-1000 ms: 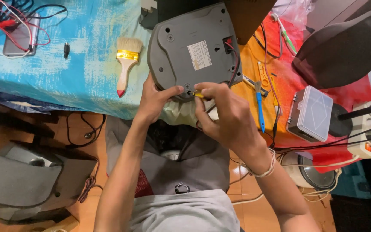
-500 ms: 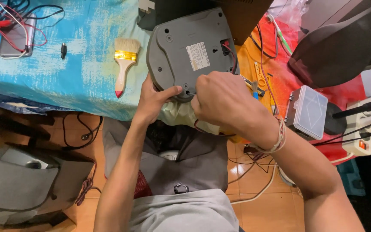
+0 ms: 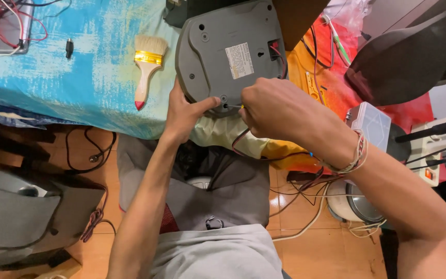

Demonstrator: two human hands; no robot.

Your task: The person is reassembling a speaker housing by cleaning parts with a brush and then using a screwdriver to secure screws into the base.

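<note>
Single head-worn view, looking steeply down from close above the person's lap at the near table edge point(image 3: 78, 111). The left hand point(image 3: 184, 111) and right hand point(image 3: 280, 108) sit centre frame; floor fills the lower part.
</note>
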